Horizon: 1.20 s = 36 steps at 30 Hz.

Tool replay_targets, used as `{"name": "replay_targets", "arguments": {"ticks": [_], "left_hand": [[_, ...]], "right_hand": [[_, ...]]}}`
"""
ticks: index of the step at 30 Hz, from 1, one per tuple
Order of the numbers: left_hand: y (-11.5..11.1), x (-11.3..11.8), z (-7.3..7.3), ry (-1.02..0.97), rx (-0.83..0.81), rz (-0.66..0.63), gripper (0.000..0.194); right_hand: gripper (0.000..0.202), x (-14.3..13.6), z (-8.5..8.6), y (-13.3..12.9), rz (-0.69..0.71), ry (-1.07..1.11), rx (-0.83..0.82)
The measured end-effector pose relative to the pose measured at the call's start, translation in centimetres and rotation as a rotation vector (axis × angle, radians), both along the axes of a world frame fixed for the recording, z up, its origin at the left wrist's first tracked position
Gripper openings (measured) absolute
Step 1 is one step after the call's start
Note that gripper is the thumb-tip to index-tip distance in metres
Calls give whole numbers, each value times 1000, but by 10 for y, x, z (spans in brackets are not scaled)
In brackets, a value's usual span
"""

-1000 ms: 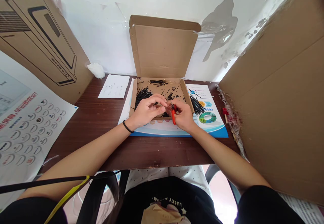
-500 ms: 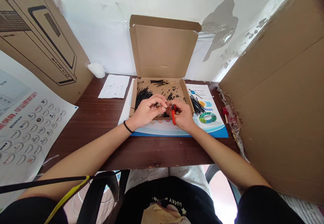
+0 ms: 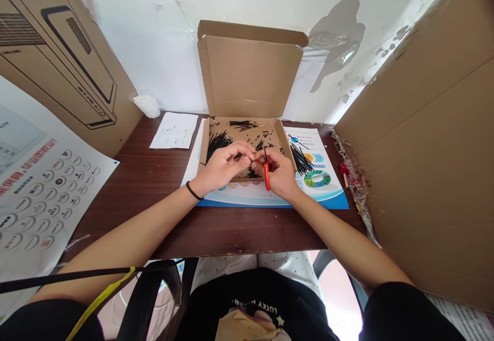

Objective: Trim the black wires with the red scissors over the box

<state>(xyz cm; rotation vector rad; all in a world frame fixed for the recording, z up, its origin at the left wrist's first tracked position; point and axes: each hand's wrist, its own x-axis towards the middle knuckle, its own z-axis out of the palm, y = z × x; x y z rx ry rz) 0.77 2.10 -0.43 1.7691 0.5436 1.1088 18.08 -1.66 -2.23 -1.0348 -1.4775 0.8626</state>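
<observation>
Over the front of an open cardboard box, my two hands meet at the fingertips. My right hand is closed around red-handled cutting pliers, whose dark jaws point up and away from me. The fingers of my left hand are pinched together beside the right fingertips; what lies between them is too small to make out. Inside the box are a bundle of thin black wires at the left, a smaller pile with gold-coloured ends at the back, and scattered black scraps.
More black wires lie right of the box on a printed sheet. A white paper with dark bits rests on the brown table. Large cardboard boxes stand left and right. A small red object sits near the right edge.
The pliers have turned more upright in my right hand, their jaws now away from the left fingertips. My fingertips have drawn closer together.
</observation>
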Motion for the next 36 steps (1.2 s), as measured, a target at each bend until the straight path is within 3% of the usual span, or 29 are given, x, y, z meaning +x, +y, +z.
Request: {"name": "replay_targets", "arguments": {"ticks": [5,9,17,26,30,36], "left_hand": [[1,-2,1,-7,45,154,26],[0,-3,1,83,130,248,25],[0,1,-4,97,218,287,18],[-1,-1,-5,157,302,390,24],[-3,0,-4,130,263,374,24],[-8,7,-3,2,122,245,20]], "right_hand": [[27,10,8,-1,-198,-329,118],[30,18,14,-3,-263,-593,255],[36,15,18,-7,-262,-677,241],[37,14,19,-9,-256,-819,224],[34,13,21,-9,-294,-624,155],[43,4,18,-8,-44,3,-102]]}}
